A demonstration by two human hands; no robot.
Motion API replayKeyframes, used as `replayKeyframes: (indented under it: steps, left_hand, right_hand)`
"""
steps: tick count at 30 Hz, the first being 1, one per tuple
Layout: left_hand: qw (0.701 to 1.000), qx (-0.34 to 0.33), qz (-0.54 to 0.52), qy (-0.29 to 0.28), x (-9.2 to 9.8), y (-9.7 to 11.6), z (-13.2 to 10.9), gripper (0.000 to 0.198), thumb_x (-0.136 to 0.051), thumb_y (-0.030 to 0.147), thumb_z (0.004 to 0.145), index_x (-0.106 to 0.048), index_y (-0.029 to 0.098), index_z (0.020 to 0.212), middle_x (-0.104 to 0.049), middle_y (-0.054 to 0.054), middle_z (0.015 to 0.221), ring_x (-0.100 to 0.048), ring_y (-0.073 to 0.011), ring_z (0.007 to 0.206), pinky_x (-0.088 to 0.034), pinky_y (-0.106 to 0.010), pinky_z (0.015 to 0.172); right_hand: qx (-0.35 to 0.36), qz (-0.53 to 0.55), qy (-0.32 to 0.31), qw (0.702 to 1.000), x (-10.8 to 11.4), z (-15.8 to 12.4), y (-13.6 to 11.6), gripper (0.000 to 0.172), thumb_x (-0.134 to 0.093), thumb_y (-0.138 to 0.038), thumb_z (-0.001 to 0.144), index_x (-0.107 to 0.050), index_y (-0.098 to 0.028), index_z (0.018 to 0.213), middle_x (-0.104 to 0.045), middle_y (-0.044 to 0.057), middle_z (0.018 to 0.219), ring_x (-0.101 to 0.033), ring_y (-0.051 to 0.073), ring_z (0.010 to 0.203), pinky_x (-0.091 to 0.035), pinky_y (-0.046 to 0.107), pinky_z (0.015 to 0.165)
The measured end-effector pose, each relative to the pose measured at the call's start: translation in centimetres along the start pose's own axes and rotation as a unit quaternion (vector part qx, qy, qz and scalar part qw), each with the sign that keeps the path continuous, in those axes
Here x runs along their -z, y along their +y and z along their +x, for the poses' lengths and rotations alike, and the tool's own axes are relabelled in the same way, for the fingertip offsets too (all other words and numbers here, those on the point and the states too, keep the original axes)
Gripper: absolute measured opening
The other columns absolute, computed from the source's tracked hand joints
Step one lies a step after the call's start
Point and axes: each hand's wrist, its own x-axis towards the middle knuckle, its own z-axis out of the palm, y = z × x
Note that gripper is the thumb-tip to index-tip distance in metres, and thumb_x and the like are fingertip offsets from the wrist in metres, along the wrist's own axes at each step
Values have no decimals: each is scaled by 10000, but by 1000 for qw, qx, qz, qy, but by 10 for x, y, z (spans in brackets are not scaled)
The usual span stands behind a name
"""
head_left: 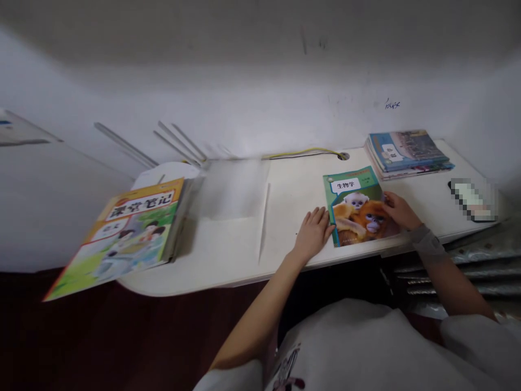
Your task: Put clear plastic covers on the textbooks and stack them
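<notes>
A green biology textbook [358,209] with golden monkeys on its cover lies face up at the desk's front edge, right of the middle. My left hand [312,234] rests flat on the desk along the book's left side, fingers stretched out, with the thumb at the cover's lower left edge. At the opposite side, my right hand [401,210] grips the book's right edge with bent fingers. Part of that edge is hidden behind the hand. A clear band or sleeve is around my right wrist.
Behind the textbook, several stacked books [411,152] lie near the wall. A phone-like device [472,201], partly pixelated, is at the right. On the left, a pile topped by a yellow-green workbook [134,233] overhangs the white desk [220,255]. A yellow cable [309,150] enters a desk hole.
</notes>
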Motion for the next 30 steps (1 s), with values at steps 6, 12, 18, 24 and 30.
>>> replayKeyframes:
  steps: [6,12,18,24,30]
  left_hand:
    - [999,-5,52,12,-3,1,1,519,-356,409,946,-478,88,1335,-466,-183,1403,-392,-311,1324,-303,-469,1095]
    - [996,-12,85,22,-4,1,0,531,-328,438,949,-478,109,1338,-486,-167,1384,-419,-297,1301,-323,-451,1085]
    - [996,-12,80,33,-4,1,1,507,-341,439,946,-488,140,1329,-494,-158,1378,-424,-282,1297,-330,-450,1081]
    - [997,-13,74,32,-4,0,1,503,-360,433,943,-485,133,1326,-491,-163,1377,-414,-286,1304,-321,-452,1087]
    - [998,-12,64,16,-7,13,-1,542,-374,462,934,-468,110,1335,-463,-188,1395,-392,-305,1318,-306,-470,1089]
  right_hand:
    - [-18,-128,59,990,-8,-20,12,582,-395,-504,880,-469,-125,1315,-564,199,1285,-523,321,1196,-411,544,992]
    - [-30,-114,53,992,-12,-27,12,657,-349,-569,880,-451,-120,1349,-519,189,1349,-479,303,1255,-364,516,1051]
    - [-39,-107,35,993,-7,-26,-3,662,-334,-535,888,-425,-94,1373,-486,192,1384,-470,293,1272,-350,503,1072]
    - [-34,-78,54,995,-6,-25,-14,678,-340,-587,891,-445,-120,1371,-484,175,1390,-452,290,1290,-341,504,1084]
    - [29,129,-3,991,16,-20,-37,557,-401,-558,913,-450,-251,1376,-563,65,1338,-497,228,1256,-391,447,1070]
